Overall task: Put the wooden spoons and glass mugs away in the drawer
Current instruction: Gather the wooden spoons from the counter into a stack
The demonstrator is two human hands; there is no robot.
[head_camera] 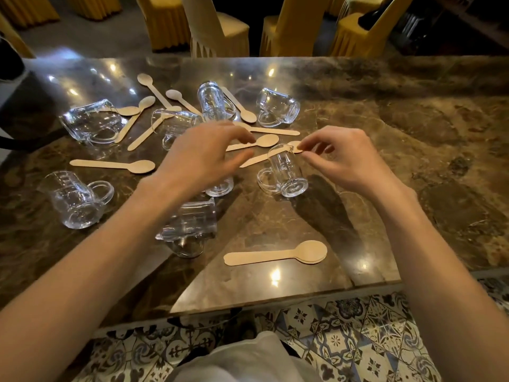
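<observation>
Several wooden spoons and clear glass mugs lie scattered on a brown marble table (413,161). My right hand (347,161) pinches the bowl of a wooden spoon (254,160) between thumb and forefinger, just behind a mug lying on its side (283,173). My left hand (206,155) hovers with fingers spread over the handle of another spoon (265,141) and partly hides a mug (220,187). More mugs lie at the left (75,199), the near middle (190,224) and the back (278,107). A small stack of spoons (278,253) rests near the front edge. No drawer is in view.
Chairs in yellow covers (220,31) stand beyond the table's far edge. A dark object (16,106) sits at the left end. The table's front edge (275,296) runs just before me, with patterned floor tiles (344,340) below.
</observation>
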